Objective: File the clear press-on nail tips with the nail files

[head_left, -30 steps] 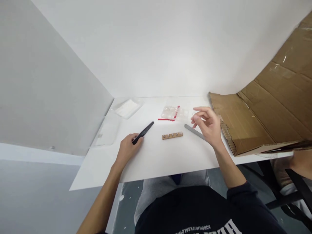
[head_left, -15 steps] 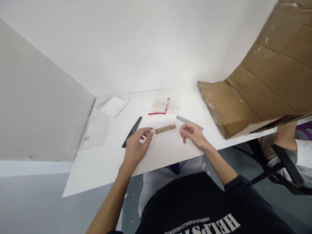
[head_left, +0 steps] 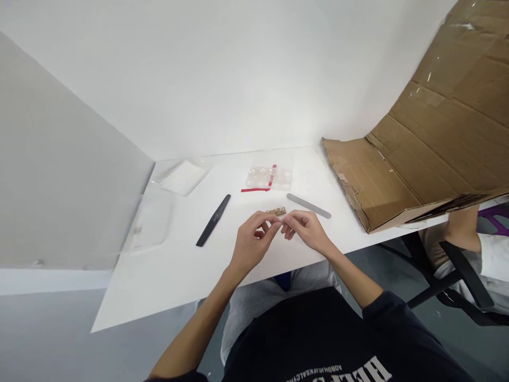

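My left hand (head_left: 251, 245) and my right hand (head_left: 305, 230) meet fingertip to fingertip over the white table (head_left: 167, 276), both pinched together around something too small to make out. Just behind the fingertips lies a small tan strip with studs (head_left: 277, 211), partly hidden by my fingers. A black nail file (head_left: 213, 219) lies to the left of my left hand, apart from it. A grey nail file (head_left: 309, 206) lies just beyond my right hand.
A clear bag with a red strip (head_left: 267, 178) lies farther back. Clear plastic packets (head_left: 180, 176) sit at the back left. An opened cardboard sheet (head_left: 413, 154) rises on the right. Another person's arm (head_left: 465, 228) shows at the right edge by a chair.
My left hand has let go of the black file and moved right. My right hand has come down and in from the grey file. The two hands now meet in front of the tan strip.
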`<state>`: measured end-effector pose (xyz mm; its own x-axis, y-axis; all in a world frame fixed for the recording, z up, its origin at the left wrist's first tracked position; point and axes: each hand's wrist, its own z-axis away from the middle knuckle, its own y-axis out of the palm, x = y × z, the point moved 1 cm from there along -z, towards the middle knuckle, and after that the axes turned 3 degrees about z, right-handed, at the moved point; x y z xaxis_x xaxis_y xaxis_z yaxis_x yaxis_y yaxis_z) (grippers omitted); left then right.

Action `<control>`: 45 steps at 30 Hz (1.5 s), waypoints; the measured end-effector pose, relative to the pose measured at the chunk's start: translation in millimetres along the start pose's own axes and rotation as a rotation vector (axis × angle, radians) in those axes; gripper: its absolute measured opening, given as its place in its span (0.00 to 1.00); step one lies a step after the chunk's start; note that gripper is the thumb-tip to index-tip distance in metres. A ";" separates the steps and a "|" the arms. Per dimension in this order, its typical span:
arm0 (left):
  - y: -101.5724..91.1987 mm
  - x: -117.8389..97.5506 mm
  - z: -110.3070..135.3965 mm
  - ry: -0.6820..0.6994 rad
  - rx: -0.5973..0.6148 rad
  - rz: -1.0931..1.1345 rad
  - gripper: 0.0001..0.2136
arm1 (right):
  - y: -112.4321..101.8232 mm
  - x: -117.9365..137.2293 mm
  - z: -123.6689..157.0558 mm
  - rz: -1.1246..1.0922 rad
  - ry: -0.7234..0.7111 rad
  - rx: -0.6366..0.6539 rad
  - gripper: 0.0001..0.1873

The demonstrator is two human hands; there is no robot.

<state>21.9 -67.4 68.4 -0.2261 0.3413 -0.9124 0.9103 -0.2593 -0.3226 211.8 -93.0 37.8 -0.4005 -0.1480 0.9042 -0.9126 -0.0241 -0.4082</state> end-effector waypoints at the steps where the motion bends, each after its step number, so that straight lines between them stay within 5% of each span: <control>1: -1.6 0.6 -0.8 -0.018 0.006 0.026 0.08 | -4.1 -5.1 -1.7 0.089 -0.004 -0.042 0.25; 6: -16.2 -7.0 -15.9 -0.075 0.036 0.179 0.12 | -34.4 -38.9 -8.7 0.367 0.044 -0.224 0.20; 12: -36.0 -50.8 -75.7 0.063 -0.057 0.283 0.12 | -49.9 -54.9 -6.6 0.476 0.037 -0.247 0.17; 17: -39.6 -83.2 -120.0 0.207 -0.185 0.353 0.10 | -60.1 -10.7 -27.5 0.301 -0.055 -0.321 0.25; 20: -37.9 -87.6 -129.6 0.252 -0.240 0.358 0.09 | -66.3 38.4 -53.8 -0.243 -0.077 -0.352 0.25; 22: -40.2 -86.7 -131.6 0.274 -0.267 0.357 0.07 | -65.8 74.3 -72.9 -0.410 -0.124 -0.325 0.24; 27: -62.4 -83.0 -133.1 0.260 -0.337 0.356 0.06 | -44.5 134.3 -113.0 -0.410 -0.217 -0.149 0.28; 35: -89.3 -81.1 -138.8 0.273 -0.366 0.402 0.06 | -14.4 135.1 -131.1 -0.154 -0.341 -0.255 0.25; 45: -79.6 -77.1 -138.2 0.344 -0.360 0.266 0.07 | -12.2 123.5 -134.5 0.077 -0.434 -0.298 0.27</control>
<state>14.8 51.7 199.2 0.0982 0.5969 -0.7963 0.9950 -0.0725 0.0684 162.4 22.0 171.3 -0.4544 -0.5351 0.7122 -0.8908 0.2760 -0.3609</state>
